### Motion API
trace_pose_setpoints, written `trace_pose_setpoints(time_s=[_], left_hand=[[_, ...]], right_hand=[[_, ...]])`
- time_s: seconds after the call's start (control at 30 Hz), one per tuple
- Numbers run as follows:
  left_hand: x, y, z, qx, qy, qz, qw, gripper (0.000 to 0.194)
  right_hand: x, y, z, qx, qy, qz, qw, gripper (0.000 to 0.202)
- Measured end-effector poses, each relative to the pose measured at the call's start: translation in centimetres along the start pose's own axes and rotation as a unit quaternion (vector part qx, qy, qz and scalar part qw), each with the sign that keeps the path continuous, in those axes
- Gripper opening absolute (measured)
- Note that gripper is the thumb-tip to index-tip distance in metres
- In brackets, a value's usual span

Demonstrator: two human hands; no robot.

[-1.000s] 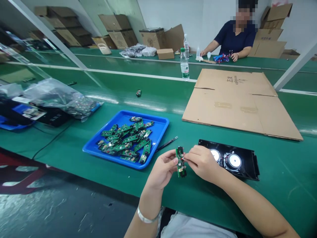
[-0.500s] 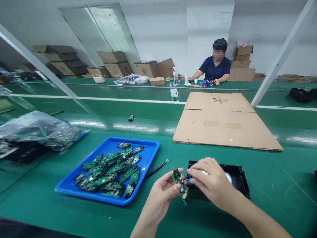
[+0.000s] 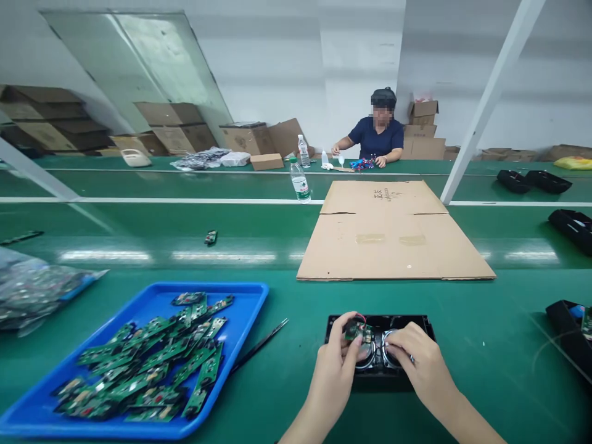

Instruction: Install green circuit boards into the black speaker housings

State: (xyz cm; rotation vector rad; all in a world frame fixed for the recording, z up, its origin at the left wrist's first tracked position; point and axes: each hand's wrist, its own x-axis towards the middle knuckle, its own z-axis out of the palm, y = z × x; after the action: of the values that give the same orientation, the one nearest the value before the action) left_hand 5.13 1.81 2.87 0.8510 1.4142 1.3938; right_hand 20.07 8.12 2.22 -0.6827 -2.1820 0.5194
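Note:
A small green circuit board is held between the thumb and fingers of my left hand, over the left part of a black housing. Two round silver-rimmed parts sit side by side inside the housing. My right hand has its fingers drawn together at the right round part; whatever they may hold is hidden. Left of the hands, a blue tray carries a heap of green circuit boards. Dark tweezers lie beside the tray's right edge.
Flat cardboard lies beyond the housing, with a bottle behind it. A bag of boards lies at left, black housings at right. Across the bench sits a person; a slanted post rises at right.
The board in my left hand has moved from left of the housing to over it. My right hand has left the board for the right round part. The view has shifted right.

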Motion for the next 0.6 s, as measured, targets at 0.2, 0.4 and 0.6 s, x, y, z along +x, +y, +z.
trace_pose_setpoints(time_s=[0.2, 0.4, 0.6], left_hand=[[-1.2, -1.4, 0.6, 0.073, 0.099, 0.046, 0.991, 0.036], [-1.8, -2.0, 1.0, 0.025, 0.121, 0.04, 0.991, 0.04], [-1.9, -2.2, 0.7, 0.052, 0.126, 0.013, 0.991, 0.046]], right_hand=[[-1.2, 0.8, -0.1, -0.043, 0.079, 0.018, 0.996, 0.012], [-1.5, -0.1, -0.1, -0.086, 0.042, -0.126, 0.987, 0.019], [-1.6, -0.7, -0.3, -0.052, -0.017, -0.112, 0.992, 0.019]])
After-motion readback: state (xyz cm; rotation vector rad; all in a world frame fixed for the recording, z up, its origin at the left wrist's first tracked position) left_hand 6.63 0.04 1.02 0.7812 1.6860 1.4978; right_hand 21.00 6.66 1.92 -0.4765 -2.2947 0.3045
